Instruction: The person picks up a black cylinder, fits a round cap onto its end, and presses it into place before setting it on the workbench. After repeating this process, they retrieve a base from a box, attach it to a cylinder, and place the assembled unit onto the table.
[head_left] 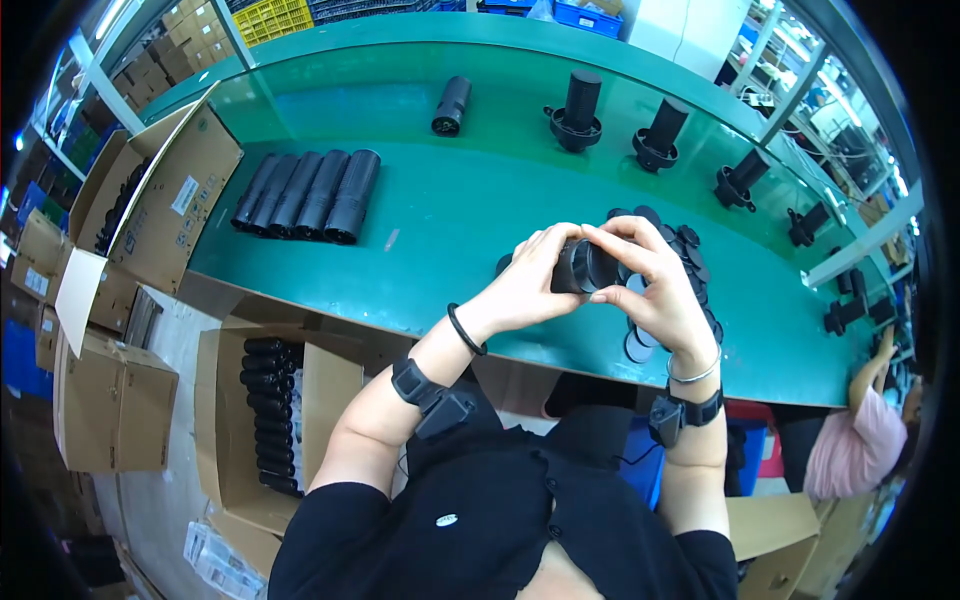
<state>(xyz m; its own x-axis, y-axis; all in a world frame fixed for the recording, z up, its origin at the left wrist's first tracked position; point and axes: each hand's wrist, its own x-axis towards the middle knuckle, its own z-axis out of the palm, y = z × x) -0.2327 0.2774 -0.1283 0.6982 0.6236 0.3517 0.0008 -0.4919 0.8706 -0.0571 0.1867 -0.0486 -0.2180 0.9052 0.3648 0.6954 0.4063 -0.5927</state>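
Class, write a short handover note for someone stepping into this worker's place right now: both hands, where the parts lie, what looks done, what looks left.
Left hand and right hand: both grip one black plastic cylinder above the green bench, the right at its open end.
Parts: pile of flat black round caps under the right hand; row of five black tubes lying at left; more tubes in the open cardboard box below the bench.
Done, apparently: flanged upright black assemblies along the far edge.
Left: the row and box.

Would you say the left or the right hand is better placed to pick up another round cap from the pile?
Probably the right hand: it hovers directly above the pile of caps, while the left hand grips the black tube.
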